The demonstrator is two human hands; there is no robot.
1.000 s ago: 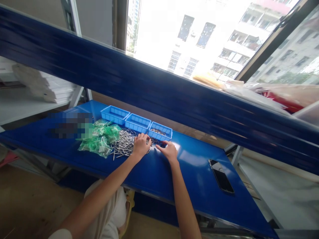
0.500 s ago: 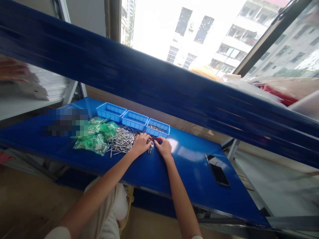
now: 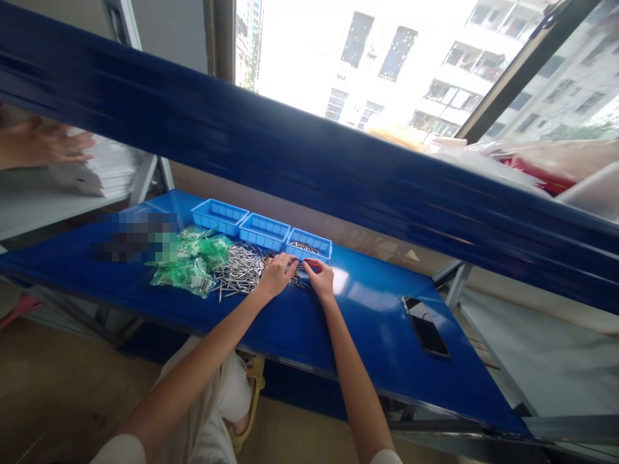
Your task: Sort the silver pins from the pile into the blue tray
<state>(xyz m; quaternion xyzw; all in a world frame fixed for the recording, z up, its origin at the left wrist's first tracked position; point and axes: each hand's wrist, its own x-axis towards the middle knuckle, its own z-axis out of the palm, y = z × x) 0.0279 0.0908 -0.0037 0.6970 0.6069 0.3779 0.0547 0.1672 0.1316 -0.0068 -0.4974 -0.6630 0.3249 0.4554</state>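
Just in front of the right-hand blue bin, my left hand (image 3: 275, 277) is closed in a pinch at the right end of a heap of slim metal pins (image 3: 239, 267). My right hand (image 3: 320, 279) faces it, thumb and fingertips also drawn together. The fingertips of both hands nearly meet; whatever sits between them is too small to make out. A few loose pins (image 3: 298, 281) lie on the blue table under the hands. Several more rest inside the right-hand blue bin (image 3: 316, 254).
The middle bin (image 3: 264, 240) and left bin (image 3: 217, 222) stand in the same row. Green-tinted plastic bags (image 3: 193, 264) lie left of the heap. A phone (image 3: 425, 327) is at the right. A blue beam (image 3: 290, 142) crosses above. Another person's hand (image 3: 53, 145) reaches over white stacks at far left.
My hands have risen slightly toward the right-hand bin, fingertips still close together. The co-worker's hand at far left shows spread fingers now. The view has shifted a little.
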